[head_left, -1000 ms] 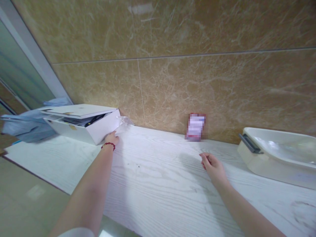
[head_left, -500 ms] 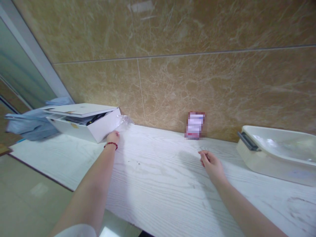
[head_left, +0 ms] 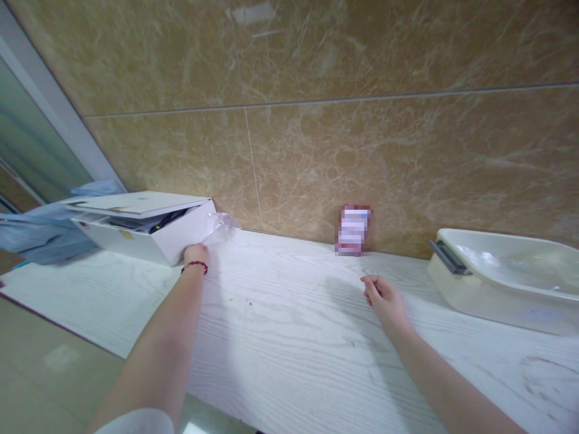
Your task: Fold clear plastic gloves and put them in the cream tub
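My left hand (head_left: 196, 253), with a red bead bracelet at the wrist, is by the lower right corner of a white box (head_left: 136, 241). It lies close against the box's end wall; its fingers are mostly hidden, and whether they touch the box is unclear. The box's lid is partly raised over dark and grey contents. Just behind that hand, crumpled clear plastic (head_left: 224, 223) rests against the wall. My right hand (head_left: 380, 293) is over the white tabletop (head_left: 280, 325) with curled fingers and nothing visible in them. Beyond it, a phone-like object (head_left: 353, 230), pixelated, leans on the wall.
At the right stands a cream plastic tub (head_left: 497, 301) with a grey handle clip and clear plastic inside. Light blue cloth (head_left: 49, 232) lies left of the box. A brown marble wall (head_left: 316, 150) runs along the table's back edge.
The view has shifted slightly, so most things appear a little further left. My left hand has turned and drawn in slightly against the box's end. The right hand stays curled in nearly the same place.
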{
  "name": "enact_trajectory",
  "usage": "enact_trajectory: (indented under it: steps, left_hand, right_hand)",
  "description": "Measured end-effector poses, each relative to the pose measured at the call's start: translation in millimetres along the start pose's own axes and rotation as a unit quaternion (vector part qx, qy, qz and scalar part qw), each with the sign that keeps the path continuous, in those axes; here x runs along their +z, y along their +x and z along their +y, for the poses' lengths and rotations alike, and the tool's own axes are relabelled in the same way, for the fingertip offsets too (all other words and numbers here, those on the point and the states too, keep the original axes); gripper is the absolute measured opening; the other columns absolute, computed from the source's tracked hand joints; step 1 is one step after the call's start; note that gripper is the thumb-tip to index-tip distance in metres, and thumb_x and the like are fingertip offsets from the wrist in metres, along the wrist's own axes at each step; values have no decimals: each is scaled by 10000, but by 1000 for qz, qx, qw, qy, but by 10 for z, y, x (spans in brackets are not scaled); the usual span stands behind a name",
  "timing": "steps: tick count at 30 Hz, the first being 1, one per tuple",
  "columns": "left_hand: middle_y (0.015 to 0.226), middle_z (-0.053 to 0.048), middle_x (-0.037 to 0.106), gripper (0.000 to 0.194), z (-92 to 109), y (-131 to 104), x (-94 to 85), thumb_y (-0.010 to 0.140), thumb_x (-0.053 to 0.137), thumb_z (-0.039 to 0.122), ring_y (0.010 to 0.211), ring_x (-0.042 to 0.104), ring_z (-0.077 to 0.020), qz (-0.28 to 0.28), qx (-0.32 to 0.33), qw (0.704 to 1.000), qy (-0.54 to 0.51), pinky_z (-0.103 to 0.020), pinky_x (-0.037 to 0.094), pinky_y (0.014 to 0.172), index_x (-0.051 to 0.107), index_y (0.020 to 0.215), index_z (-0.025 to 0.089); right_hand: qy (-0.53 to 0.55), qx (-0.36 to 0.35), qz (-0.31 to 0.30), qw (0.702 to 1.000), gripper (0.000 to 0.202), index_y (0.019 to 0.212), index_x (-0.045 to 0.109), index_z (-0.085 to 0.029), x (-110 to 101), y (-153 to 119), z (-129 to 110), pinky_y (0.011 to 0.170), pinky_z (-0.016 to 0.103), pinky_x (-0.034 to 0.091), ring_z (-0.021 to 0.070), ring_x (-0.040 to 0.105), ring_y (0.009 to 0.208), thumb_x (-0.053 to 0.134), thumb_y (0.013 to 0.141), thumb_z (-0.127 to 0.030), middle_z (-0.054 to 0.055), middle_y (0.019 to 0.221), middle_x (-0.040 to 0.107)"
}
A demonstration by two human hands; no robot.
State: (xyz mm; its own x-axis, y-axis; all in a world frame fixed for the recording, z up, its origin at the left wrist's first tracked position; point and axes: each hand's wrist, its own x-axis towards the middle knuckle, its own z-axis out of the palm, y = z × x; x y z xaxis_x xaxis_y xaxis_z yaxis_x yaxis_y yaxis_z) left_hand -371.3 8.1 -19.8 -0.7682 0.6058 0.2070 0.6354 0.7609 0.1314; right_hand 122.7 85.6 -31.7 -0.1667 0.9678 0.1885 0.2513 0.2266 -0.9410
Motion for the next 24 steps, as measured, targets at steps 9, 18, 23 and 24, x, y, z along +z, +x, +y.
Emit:
enact_trajectory:
  steps: [9, 18, 23, 24]
  left_hand:
    - [916, -141, 610, 316, 132, -140, -78, 782, 340, 291, 866, 555, -239, -19, 50, 998, -41, -298, 396, 695, 555, 935, 117]
    - [773, -96, 611, 247, 291, -264, -231, 754, 366, 302, 817, 532, -222, -9, 79, 987, -137, -276, 355, 684, 553, 693, 154]
    - [550, -27, 522, 236, 326, -312, -277, 716, 414, 343, 661, 500, -189, 10, 36, 967, -251, -245, 318, 554, 475, 557, 179]
    - [523, -12, 493, 233, 347, -327, -291, 714, 421, 345, 638, 486, -178, 14, 29, 959, -281, -238, 306, 536, 465, 554, 181]
  right_hand:
    - [-2, -8, 25, 1000, 422, 764, 568, -167, 0, -26, -71, 426, 212, 323, 97, 422, 432, 448, 652, -556, -17, 493, 477]
    - [0, -5, 20, 1000, 407, 775, 566, -167, -2, -27, -76, 429, 211, 316, 100, 420, 437, 444, 662, -539, -17, 497, 469]
    - [4, -6, 6, 1000, 369, 798, 548, -176, -1, -17, -50, 429, 205, 317, 97, 419, 448, 432, 692, -510, -25, 512, 455]
    - [2, -8, 1, 1000, 360, 804, 544, -178, -1, -16, -45, 429, 203, 317, 96, 419, 452, 429, 699, -502, -26, 518, 454]
